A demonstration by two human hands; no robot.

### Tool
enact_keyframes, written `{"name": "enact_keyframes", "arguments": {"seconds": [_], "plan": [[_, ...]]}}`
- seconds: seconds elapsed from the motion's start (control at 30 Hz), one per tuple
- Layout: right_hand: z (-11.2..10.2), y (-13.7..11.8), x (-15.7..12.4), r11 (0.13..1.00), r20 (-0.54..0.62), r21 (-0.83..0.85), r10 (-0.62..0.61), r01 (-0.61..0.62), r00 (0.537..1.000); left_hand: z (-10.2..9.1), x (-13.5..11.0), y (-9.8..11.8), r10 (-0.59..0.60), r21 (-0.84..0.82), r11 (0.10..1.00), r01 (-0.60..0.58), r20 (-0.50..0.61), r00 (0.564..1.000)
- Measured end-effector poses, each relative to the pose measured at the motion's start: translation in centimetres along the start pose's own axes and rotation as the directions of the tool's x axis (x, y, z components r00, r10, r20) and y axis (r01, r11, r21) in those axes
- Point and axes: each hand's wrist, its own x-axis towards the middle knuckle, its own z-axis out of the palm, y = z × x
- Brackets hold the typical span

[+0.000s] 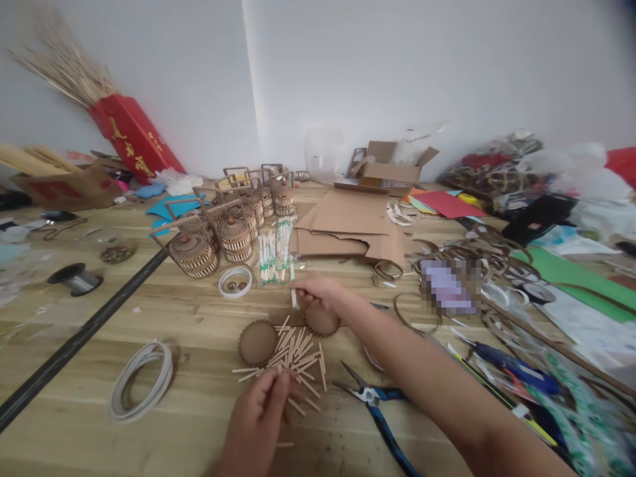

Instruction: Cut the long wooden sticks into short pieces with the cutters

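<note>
My right hand point(318, 291) reaches forward, its fingertips pinching a thin white-and-green wrapped packet point(293, 299) beside a row of similar packets point(269, 258). My left hand point(258, 414) is closed in a pinch at the near edge of a loose heap of short wooden sticks point(299, 350); what its fingertips hold is hidden. A round brown disc with a beaded rim point(257, 342) lies left of the sticks. Another such disc point(322, 320) is partly under my right wrist.
Several woven lidded baskets with handles point(236, 240) stand behind. Cardboard sheets point(348, 215) lie at the back. Pliers point(370, 396) rest open below my right forearm. A pale coiled strip point(142, 381), a wire spool point(75, 279) and a white tape roll point(235, 270) are leftward.
</note>
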Motion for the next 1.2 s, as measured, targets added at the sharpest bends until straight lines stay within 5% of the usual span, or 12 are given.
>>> {"name": "enact_keyframes", "arguments": {"seconds": [0.13, 0.3, 0.4, 0.63, 0.9, 1.0, 1.13, 1.2], "plan": [[1.3, 3.4, -6.3, 0.980, 0.050, 0.199, -0.039, 0.028, 0.998, -0.1, 0.6, 1.3, -0.213, -0.346, 0.910, 0.226, 0.077, 0.974], [4.4, 6.8, -12.3, 0.906, -0.039, 0.401, -0.131, 0.136, 0.991, 1.6, 0.0, 1.8, -0.189, -0.383, 0.867, 0.318, 0.337, 0.922], [4.2, 7.5, -13.0, 0.886, -0.100, 0.422, -0.168, 0.195, 0.981, 2.2, -0.7, 1.4, -0.168, -0.231, 0.937, 0.263, 0.362, 0.917], [-0.3, 7.2, -10.9, 0.857, -0.363, 0.397, -0.181, 0.328, 0.914, 1.8, -2.0, 1.1, -0.176, -0.016, 0.976, 0.216, 0.520, 0.836], [4.6, 9.1, -13.3, 0.871, -0.315, 0.374, -0.204, 0.319, 0.927, 2.1, -1.9, 1.5, -0.139, -0.066, 0.979, 0.191, 0.462, 0.876], [4.3, 9.1, -13.7, 0.881, -0.305, 0.341, -0.226, 0.328, 0.925, 2.1, -1.8, 1.3, -0.138, -0.084, 0.976, 0.201, 0.478, 0.867], [2.5, 8.5, -14.8, 0.897, -0.305, 0.212, -0.316, 0.387, 0.898, 1.3, -0.9, 1.9, -0.105, -0.216, 0.963, 0.162, 0.251, 0.962], [2.6, 8.4, -15.8, 0.911, -0.160, 0.085, -0.387, 0.403, 0.908, 1.1, -0.4, 2.3, -0.168, -0.405, 0.892, 0.199, 0.113, 0.979]]}}
